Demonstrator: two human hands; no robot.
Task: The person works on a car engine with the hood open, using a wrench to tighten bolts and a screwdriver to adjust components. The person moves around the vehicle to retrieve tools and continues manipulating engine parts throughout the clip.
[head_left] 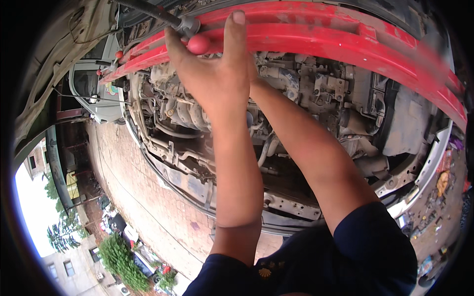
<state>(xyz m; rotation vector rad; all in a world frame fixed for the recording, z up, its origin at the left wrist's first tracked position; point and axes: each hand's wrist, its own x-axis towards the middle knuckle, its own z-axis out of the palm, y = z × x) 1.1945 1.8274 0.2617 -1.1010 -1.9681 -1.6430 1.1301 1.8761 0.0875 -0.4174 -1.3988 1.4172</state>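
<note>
the red beam (316,38) looks like painted metal, glossy but dusty. the ball knob (199,44) seems smooth plastic. the threaded rod (149,10) is dark, ridged metal. the sleeve (373,241) is matt cloth.

T-shirt (306,264): dark navy, short-sleeved | left sleeve (222,271), right sleeve (373,241): plain navy, ending above elbow | chest emblem (264,273): small, gold, shell-shaped, fainter marks beside it | forearms (234,172), left hand (210,79): bare
</note>
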